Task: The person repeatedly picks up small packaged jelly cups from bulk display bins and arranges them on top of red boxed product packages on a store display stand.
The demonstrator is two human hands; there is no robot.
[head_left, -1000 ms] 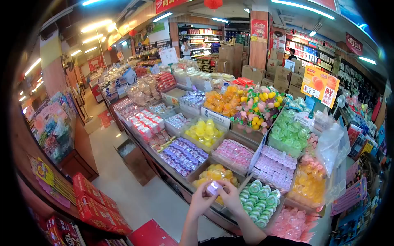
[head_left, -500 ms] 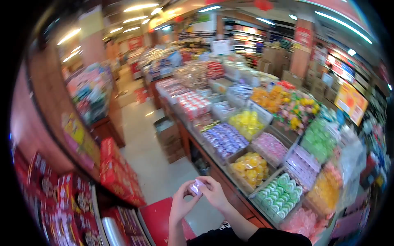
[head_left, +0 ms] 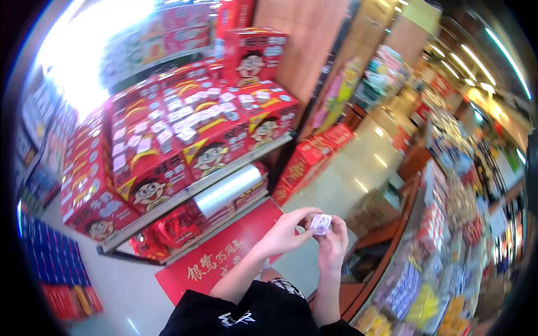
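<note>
A small pale purple wrapped item (head_left: pixel 321 223) is held up between both hands, in front of the body. My left hand (head_left: pixel 290 231) pinches its left side with thumb and fingers. At its right side, the fingers of my right hand (head_left: pixel 334 242) are closed on it. Beyond the hands to the left, red cartons with a cartoon face (head_left: pixel 210 159) fill a shelf. Several small pale purple pieces (head_left: pixel 186 134) lie on top of those cartons.
A red floor mat (head_left: pixel 230 246) lies below the hands. The candy counter (head_left: pixel 386 263) runs along the right. Red gift boxes (head_left: pixel 305 165) and a cardboard box (head_left: pixel 378 207) stand on the floor ahead. A shelf edge (head_left: pixel 196 193) is at the left.
The view has swung left from the candy counter to the shelf of red cartons, and the counter now sits at the right. Both hands still hold the purple item.
</note>
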